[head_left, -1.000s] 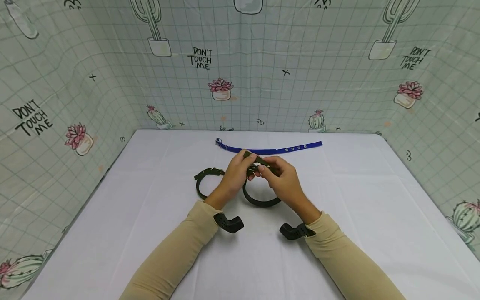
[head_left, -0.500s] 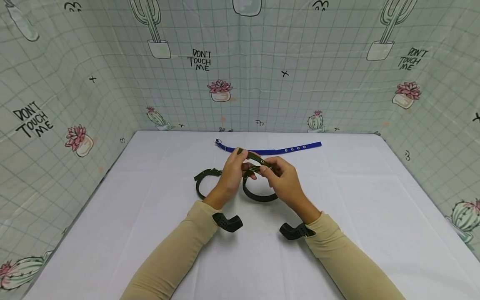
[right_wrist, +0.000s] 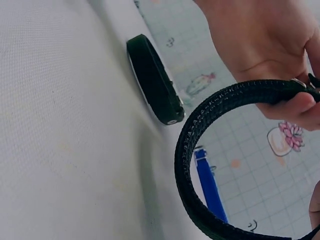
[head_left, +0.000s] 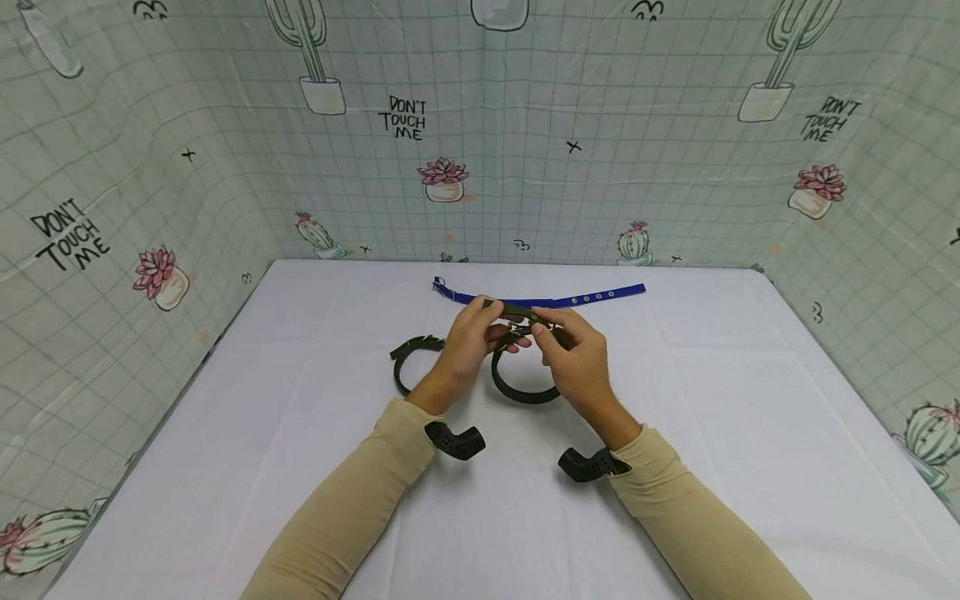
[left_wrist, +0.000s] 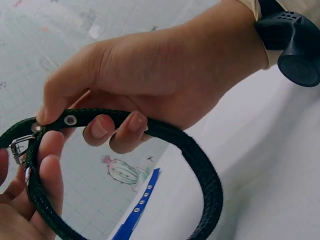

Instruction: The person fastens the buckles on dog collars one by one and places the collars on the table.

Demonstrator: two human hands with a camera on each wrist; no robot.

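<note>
A dark green buckle collar [head_left: 528, 398] hangs as a loop between both hands, with the metal buckle [left_wrist: 20, 148] and an eyelet near their fingertips. My left hand [head_left: 463, 343] pinches the strap's tip at the top of the loop, its other fingers by the buckle. From the right, my right hand [head_left: 579, 360] grips the collar with thumb and fingers. In the left wrist view, the right hand's thumb presses the strap beside an eyelet. Part of the left hand [left_wrist: 22, 210] is cut off there. Whether the strap passes through the buckle is unclear.
A second dark green collar [head_left: 399, 375], looped, stands on the white table [head_left: 300, 433], partly hidden by the left forearm. Farther back, a blue collar [head_left: 600, 296] with several eyelets lies stretched out. Behind the table hangs a cactus-print cloth [head_left: 517, 192].
My left hand has shifted slightly left with the strap's tip. The strap arched up half a second ago and lies flatter now. My right thumb has moved a little to the right.
</note>
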